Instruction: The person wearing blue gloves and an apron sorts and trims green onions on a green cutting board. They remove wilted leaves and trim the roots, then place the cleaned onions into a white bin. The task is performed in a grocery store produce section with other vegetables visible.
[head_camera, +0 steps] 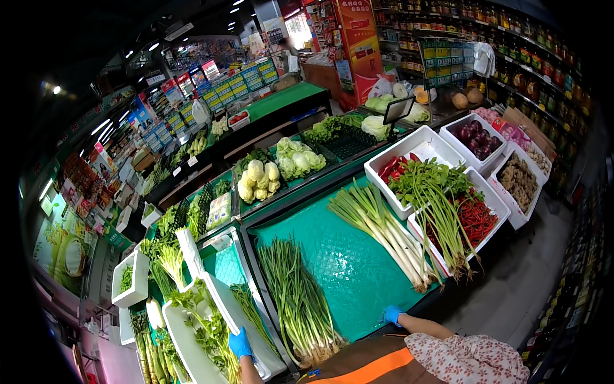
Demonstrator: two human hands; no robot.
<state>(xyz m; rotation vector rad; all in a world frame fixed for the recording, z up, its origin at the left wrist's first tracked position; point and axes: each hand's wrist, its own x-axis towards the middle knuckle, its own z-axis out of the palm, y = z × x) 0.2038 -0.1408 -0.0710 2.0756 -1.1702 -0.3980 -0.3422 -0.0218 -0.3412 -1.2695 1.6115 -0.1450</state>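
My left hand, in a blue glove, grips the edge of a white foam box at the lower left. Celery with leafy tops lies right beside that hand. On the green display mat, near its front edge, rests my right hand, also gloved in blue. Its fingers are too small and blurred to make out. Between my hands, a heap of thin green onions lies with its roots toward me. Thick leeks lie farther right on the mat.
Foam boxes of red chillies, purple onions and ginger line the right side. Chinese cabbages and lettuce sit behind a raised divider. Bottle shelves stand at the far right. A person is in the background.
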